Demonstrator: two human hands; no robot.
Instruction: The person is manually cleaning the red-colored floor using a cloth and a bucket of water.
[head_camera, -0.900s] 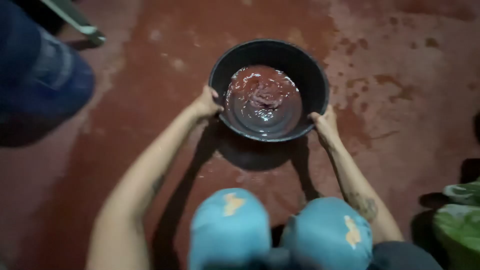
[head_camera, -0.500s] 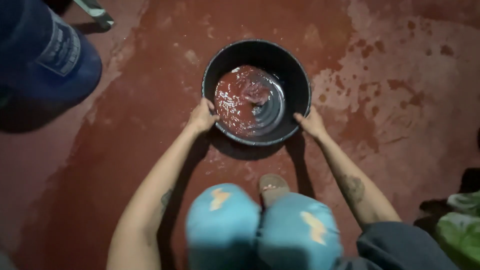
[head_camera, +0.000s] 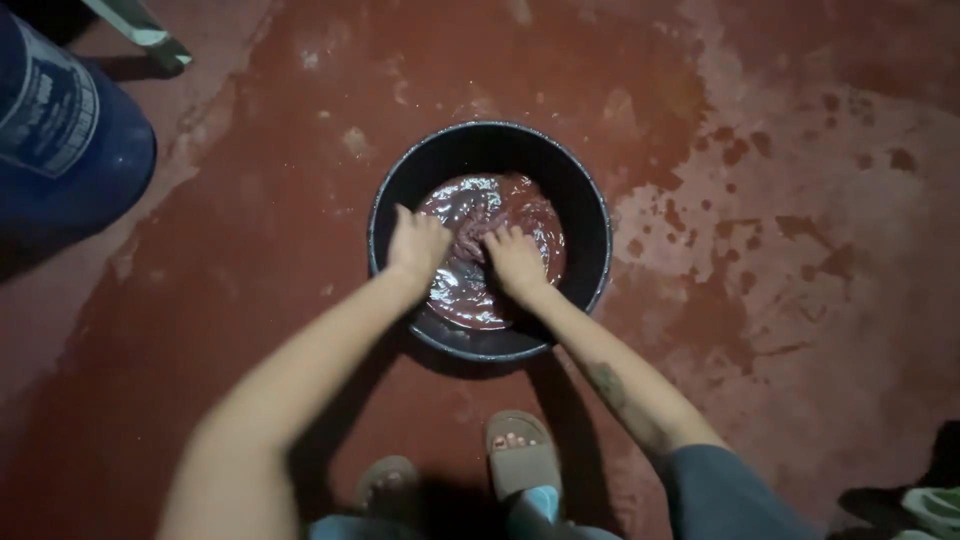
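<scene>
resting spread in a black basin on wet red floor: left hand, right hand

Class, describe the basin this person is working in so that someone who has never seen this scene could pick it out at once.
Start from the wet red floor, with a blue drum at its upper left edge. Near the middle sits a round black basin, holding dark reddish liquid. Unlike the drum, it is low and open-topped, and both the left hand and right hand are inside it.

home wash area, wet red floor, blue drum
</scene>
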